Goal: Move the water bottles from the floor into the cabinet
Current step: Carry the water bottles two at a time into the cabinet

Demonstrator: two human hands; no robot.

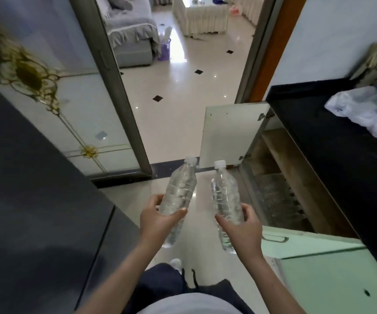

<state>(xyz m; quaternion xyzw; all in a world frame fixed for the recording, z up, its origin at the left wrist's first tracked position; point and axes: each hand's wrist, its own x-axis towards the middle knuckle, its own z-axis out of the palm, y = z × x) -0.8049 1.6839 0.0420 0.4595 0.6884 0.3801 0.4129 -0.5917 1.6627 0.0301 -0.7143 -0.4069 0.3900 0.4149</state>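
My left hand (158,220) grips a clear water bottle (180,189) with a white cap around its lower body, tilted forward above the floor. My right hand (243,227) grips a second clear water bottle (225,196) the same way. Both caps point away from me. The cabinet (280,189) stands to the right under a black counter; its inside is dark and looks bare. Its far white door (230,134) is swung open, and a near pale green door (307,245) is open beside my right hand.
A black countertop (319,137) on the right carries a crumpled plastic bag (364,112). A dark appliance (36,200) fills the left. A sliding glass door (58,91) with gold ornament flanks the doorway to a tiled room with a sofa (128,35).
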